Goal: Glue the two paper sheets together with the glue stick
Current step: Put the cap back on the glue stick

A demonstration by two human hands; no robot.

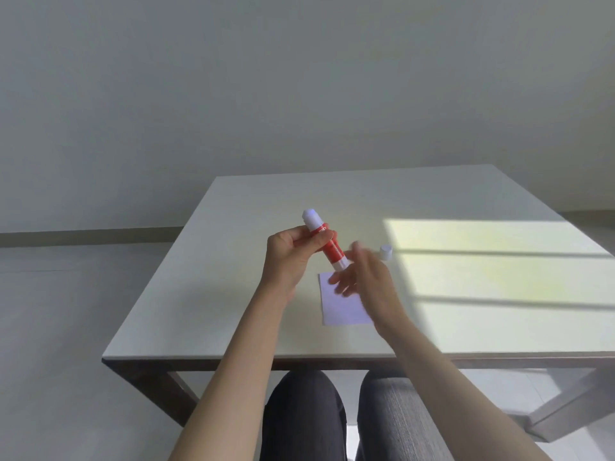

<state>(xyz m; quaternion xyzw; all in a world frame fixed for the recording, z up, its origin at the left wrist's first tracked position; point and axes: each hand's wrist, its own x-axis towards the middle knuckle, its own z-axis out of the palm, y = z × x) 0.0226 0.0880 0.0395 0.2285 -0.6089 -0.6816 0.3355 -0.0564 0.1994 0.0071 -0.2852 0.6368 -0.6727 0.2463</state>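
The left hand (288, 252) is clamped around the red barrel of the glue stick (324, 241), holding it tilted above the counter (233, 294) with the exposed white glue end pointing up and away. The right hand (364, 277), blurred, hangs with fingers spread and empty just beside the stick's lower end, over the white paper (342, 311) lying flat on the counter. The white cap (385, 252) stands on the counter to the right, near a patch of sunlight.
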